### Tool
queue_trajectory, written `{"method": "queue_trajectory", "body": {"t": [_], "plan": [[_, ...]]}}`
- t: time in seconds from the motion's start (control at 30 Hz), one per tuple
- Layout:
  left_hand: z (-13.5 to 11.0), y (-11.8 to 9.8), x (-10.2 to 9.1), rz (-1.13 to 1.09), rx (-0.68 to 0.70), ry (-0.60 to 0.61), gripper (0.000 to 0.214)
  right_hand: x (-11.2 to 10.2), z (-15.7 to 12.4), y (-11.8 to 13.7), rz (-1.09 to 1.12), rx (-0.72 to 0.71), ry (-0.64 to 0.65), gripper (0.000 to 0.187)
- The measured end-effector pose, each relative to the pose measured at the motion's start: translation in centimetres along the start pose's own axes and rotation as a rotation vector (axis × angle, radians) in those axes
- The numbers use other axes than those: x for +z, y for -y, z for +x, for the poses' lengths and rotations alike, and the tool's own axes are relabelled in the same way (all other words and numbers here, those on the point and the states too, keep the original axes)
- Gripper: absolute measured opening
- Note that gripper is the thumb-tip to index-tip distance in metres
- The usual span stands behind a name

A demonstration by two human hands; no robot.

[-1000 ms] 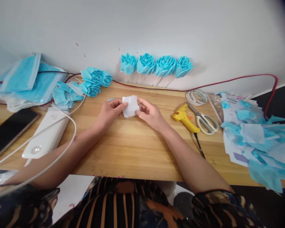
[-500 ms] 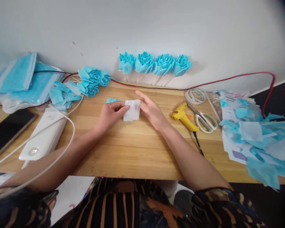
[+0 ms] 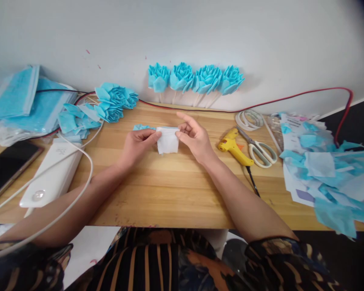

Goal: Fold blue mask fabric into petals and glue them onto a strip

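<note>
Surveying the broad, pale-brown wooden tabletop (image 3: 170,194), we see four ruffled blue fabric flowers (image 3: 202,81), seemingly finished, beyond our bare left hand (image 3: 136,145) and right hand (image 3: 199,142), which pinch between them a thin white fabric square (image 3: 168,142) by its upper corners, apparently not yet shaped.

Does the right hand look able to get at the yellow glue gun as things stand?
Probably yes: the yellow glue gun lies on the table to the right of the right hand, with bare wood between them. It would likely have to release the white square first.
</note>
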State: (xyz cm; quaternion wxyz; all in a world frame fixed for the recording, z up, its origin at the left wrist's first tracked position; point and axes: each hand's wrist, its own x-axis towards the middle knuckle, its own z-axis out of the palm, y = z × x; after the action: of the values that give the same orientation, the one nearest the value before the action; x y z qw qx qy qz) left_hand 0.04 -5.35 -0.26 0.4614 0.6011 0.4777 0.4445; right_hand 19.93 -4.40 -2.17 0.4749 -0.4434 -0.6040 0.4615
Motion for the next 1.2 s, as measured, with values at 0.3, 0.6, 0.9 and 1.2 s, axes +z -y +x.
{"method": "queue_trajectory", "body": {"t": [0.3,0.6,0.9,1.2], "plan": [[0.1,0.4,-0.2,0.137,0.140,-0.009,0.028,-0.9,0.1,0.2,0.049,-0.085,0.053,0.056],[0.0,0.6,0.0,0.330,0.431,0.055,0.030,-0.1,-0.6,1.5,-0.206,-0.184,0.104,0.037],[-0.1,0.1,-0.2,0.182,0.240,-0.092,0.031,0.0,-0.5,1.7,-0.252,-0.299,-0.113,0.005],[0.2,0.3,0.4,-0.544,-0.250,0.235,0.049,0.4,-0.7,1.5,-0.530,-0.757,-0.015,0.019]]}}
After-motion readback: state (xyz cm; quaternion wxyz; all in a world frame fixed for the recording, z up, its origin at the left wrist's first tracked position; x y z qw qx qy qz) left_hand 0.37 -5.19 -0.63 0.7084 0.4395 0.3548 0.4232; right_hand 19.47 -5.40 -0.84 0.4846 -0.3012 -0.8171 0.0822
